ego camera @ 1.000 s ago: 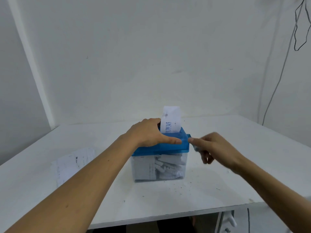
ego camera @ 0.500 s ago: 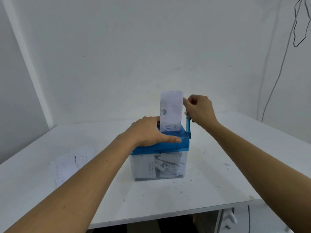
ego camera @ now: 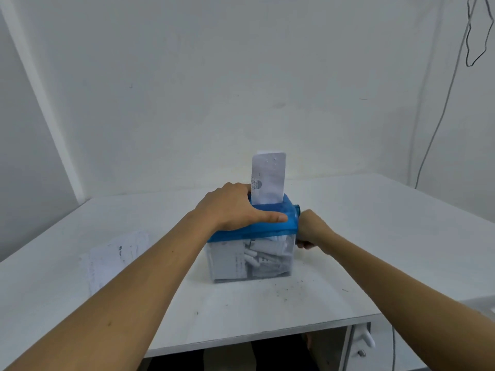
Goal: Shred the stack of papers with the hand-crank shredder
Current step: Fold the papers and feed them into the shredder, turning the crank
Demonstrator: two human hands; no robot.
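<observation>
A hand-crank shredder (ego camera: 290,222) with a blue top and a clear bin (ego camera: 251,263) full of paper strips stands mid-table. A folded white sheet (ego camera: 269,180) sticks upright out of its slot. My left hand (ego camera: 235,207) lies over the blue top, thumb along the front. My right hand (ego camera: 310,231) is low at the shredder's right side, fingers curled round the crank handle, which the hand hides. A stack of papers (ego camera: 115,257) lies flat on the table to the left.
The white table (ego camera: 375,236) stands in a corner of white walls. Dark specks dot its surface in front of the shredder. A cable (ego camera: 439,124) hangs down the right wall. A drawer unit (ego camera: 361,344) sits under the table's front right.
My right hand swung from beside the shredder up to the top of the crank circle, then down to its low position. The camera view shifted. My left hand stayed on the top.
</observation>
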